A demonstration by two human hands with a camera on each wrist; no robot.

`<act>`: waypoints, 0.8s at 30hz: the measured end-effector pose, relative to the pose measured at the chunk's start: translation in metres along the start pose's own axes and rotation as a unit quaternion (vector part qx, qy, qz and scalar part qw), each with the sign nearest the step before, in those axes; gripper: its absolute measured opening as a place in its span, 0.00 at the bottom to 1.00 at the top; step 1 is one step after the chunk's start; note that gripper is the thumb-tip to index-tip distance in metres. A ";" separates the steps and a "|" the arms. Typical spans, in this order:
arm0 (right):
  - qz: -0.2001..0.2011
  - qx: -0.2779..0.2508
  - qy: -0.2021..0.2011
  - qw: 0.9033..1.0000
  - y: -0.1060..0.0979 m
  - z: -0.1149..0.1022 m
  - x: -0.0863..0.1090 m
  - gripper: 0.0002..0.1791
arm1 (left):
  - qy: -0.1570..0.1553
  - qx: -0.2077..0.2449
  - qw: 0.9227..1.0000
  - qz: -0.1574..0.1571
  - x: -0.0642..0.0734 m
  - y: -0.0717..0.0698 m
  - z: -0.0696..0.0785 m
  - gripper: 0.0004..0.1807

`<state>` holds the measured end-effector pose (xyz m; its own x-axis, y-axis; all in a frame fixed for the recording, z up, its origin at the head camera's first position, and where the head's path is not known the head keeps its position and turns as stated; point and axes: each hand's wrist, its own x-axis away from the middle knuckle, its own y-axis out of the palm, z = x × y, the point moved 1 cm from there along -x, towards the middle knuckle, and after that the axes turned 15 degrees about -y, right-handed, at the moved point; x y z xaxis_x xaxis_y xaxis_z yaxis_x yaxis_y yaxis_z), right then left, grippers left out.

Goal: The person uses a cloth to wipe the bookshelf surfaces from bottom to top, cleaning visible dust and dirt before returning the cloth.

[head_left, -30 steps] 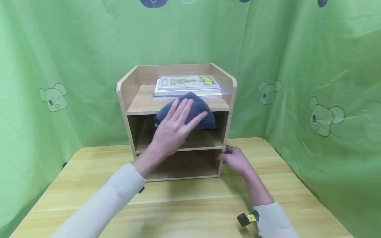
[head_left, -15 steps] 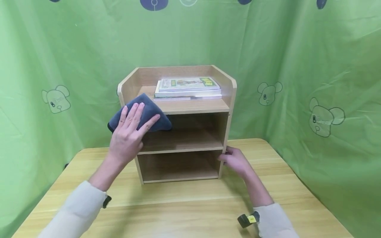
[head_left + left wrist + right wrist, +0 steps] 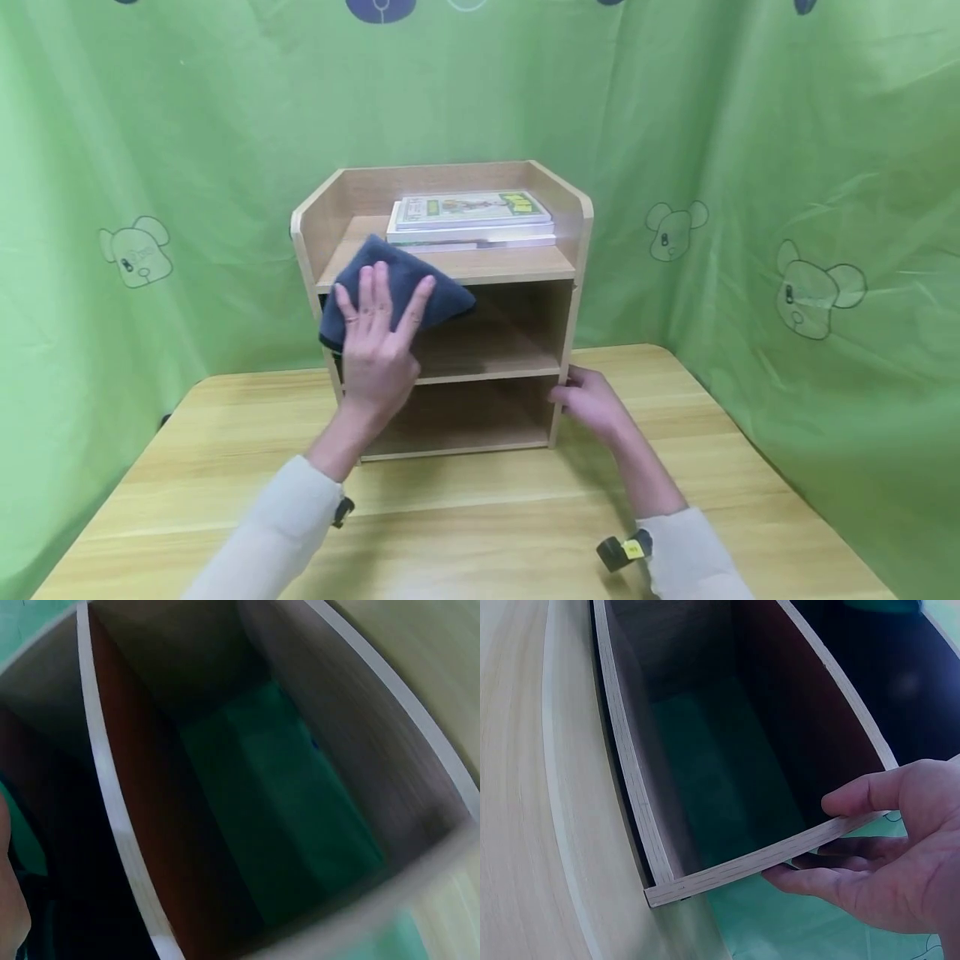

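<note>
A small wooden shelf unit with a raised top and two compartments stands on the table. My left hand lies on a grey-blue cloth, fingers spread and straight, pressing it against the left part of the top shelf's front edge. One cloth corner sticks up over the shelf board, another hangs in front of the upper compartment. My right hand grips the unit's right side panel low down. In the right wrist view the thumb is inside the panel's front edge and the fingers are behind it.
Several stacked books lie on the top shelf towards the right. The light wood table spreads around the unit, with a green curtain behind and at both sides. Each wrist wears a black camera strap.
The cloth and left hand have swept from the middle of the top shelf's front edge to its left end, then come slightly back right. My right hand stays on the side panel.
</note>
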<state>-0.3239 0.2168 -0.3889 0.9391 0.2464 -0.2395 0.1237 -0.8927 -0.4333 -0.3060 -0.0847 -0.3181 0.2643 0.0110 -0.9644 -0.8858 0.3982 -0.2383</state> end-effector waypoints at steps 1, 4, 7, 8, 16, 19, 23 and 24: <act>0.000 -0.002 0.000 1.000 0.000 0.000 0.000 0.39 | 0.006 0.005 1.000 -0.005 -0.001 0.004 0.009 0.46; 0.002 -0.009 0.000 1.000 -0.001 0.000 0.001 0.38 | 0.030 0.007 0.999 -0.013 -0.006 0.017 0.037 0.45; 0.006 -0.010 -0.002 1.000 -0.001 0.002 0.001 0.36 | 0.055 -0.019 0.998 -0.028 -0.011 0.028 0.063 0.45; 0.005 -0.009 -0.008 1.000 -0.001 0.002 0.001 0.35 | 0.062 -0.031 0.997 -0.032 -0.013 0.032 0.072 0.45; 0.011 -0.004 -0.017 1.000 0.001 0.001 -0.001 0.29 | 0.093 -0.080 0.991 -0.052 -0.024 0.052 0.118 0.29; 0.011 0.005 -0.019 1.000 0.000 0.001 -0.001 0.28 | 0.103 -0.085 0.989 -0.058 -0.027 0.053 0.123 0.27; 0.008 0.004 -0.018 1.000 -0.001 0.002 -0.001 0.30 | 0.125 -0.087 0.986 -0.074 -0.032 0.046 0.116 0.29; 0.007 0.003 -0.017 1.000 -0.001 0.003 -0.001 0.30 | 0.134 -0.086 0.984 -0.079 -0.033 0.044 0.112 0.30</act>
<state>-0.3261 0.2187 -0.3904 0.9294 0.2472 -0.2741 0.1096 -0.8939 -0.4346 -0.3113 0.0351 -0.2838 0.3148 -0.2905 -0.9036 -0.8988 0.2148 -0.3821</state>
